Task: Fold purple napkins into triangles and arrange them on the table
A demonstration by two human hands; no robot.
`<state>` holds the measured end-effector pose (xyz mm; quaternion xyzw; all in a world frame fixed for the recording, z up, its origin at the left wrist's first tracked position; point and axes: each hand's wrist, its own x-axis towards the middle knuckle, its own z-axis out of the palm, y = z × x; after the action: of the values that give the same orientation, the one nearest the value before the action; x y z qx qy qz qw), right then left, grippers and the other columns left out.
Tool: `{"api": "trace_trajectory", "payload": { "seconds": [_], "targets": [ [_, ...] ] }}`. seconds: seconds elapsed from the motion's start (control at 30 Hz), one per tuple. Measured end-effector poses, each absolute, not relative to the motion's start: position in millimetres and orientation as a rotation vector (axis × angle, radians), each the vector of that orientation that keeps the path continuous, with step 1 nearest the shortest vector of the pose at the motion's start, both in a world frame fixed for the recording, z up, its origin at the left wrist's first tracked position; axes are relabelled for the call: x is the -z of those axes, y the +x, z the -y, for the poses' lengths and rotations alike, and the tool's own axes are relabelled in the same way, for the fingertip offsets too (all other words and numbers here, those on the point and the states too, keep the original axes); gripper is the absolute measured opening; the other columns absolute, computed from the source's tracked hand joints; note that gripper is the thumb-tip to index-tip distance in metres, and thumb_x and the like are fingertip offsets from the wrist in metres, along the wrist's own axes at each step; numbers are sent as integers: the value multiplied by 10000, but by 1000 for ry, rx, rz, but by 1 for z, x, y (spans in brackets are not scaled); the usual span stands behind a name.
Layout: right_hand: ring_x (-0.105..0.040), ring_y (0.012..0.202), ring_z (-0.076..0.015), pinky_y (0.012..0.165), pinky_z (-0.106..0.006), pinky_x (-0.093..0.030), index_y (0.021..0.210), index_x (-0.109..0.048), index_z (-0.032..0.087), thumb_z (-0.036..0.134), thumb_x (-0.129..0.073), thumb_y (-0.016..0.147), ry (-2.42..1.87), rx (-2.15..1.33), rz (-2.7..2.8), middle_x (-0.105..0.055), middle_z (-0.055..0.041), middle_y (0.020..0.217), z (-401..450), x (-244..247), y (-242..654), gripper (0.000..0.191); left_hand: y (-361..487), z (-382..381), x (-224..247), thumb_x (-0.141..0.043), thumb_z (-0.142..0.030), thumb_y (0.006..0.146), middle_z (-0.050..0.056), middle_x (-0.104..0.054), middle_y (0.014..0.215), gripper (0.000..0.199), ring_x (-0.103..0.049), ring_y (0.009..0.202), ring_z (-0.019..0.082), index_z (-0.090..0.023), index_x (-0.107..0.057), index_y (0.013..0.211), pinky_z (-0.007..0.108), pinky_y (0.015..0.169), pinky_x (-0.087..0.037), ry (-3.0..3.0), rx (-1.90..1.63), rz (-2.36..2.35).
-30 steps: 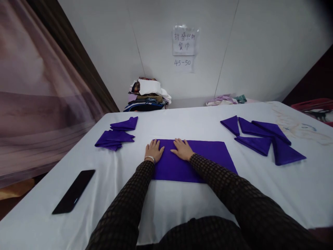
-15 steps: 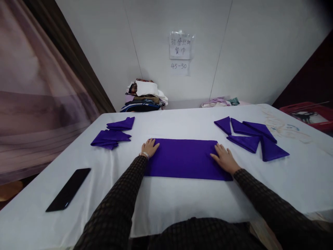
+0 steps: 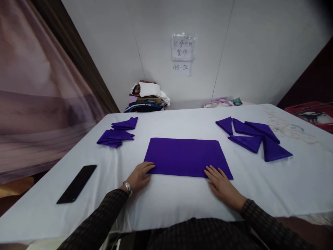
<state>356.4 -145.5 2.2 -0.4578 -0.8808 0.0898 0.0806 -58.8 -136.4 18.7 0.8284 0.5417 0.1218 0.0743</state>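
A purple cloth napkin (image 3: 186, 154), folded into a wide rectangle, lies flat on the white-covered table in front of me. My left hand (image 3: 139, 176) rests at its near left corner, fingertips on the cloth and thumb apart below the edge. Along the near edge towards the right, my right hand (image 3: 223, 185) lies with its fingers stretched out flat on the cloth. Neither hand lifts the fabric; its near edge stays down on the table.
Several purple folded triangles (image 3: 247, 144) lie at the right. More purple folded cloths (image 3: 110, 138) sit at the left, beyond a black phone (image 3: 77, 184). Piled clothes (image 3: 148, 97) stand behind the table by the wall, and a red basket (image 3: 309, 107) is at far right.
Both hands have slid towards me, from the napkin's left and right sides to its near edge. The napkin stays spread in about the same place. The view has shifted slightly.
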Motion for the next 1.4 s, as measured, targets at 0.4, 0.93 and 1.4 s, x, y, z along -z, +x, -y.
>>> {"api": "trace_trajectory", "payload": {
  "seconds": [0.4, 0.93, 1.4],
  "targets": [
    [-403, 1270, -209, 1020, -441, -307, 1338, -435, 176, 34, -333, 782, -1406, 78, 2571, -463, -93, 1369, 137, 17, 401, 582, -67, 122, -9, -440, 3, 671, 100, -649, 1103, 450, -578, 1014, 227, -167, -646, 1033, 393, 903, -467, 2672, -445, -1683],
    [-414, 1250, -280, 987, -507, -317, 1253, -536, 190, 4, -364, 783, -1649, 222, 2538, -513, -113, 1320, 14, -8, 438, 534, 6, 182, -40, -442, -38, 727, 54, -703, 955, 437, -606, 789, 199, -184, -586, 1114, 369, 729, -434, 2843, -285, -1295],
    [-288, 1332, -242, 1091, -494, -152, 1421, -246, 157, 297, -528, 811, -898, -646, 2586, -373, -141, 1424, 170, -31, 268, 687, 58, 179, -72, -485, -89, 706, 70, -665, 910, 501, -583, 798, 204, -187, -501, 1197, 371, 751, -431, 2720, -337, -1200]
  ]
}}
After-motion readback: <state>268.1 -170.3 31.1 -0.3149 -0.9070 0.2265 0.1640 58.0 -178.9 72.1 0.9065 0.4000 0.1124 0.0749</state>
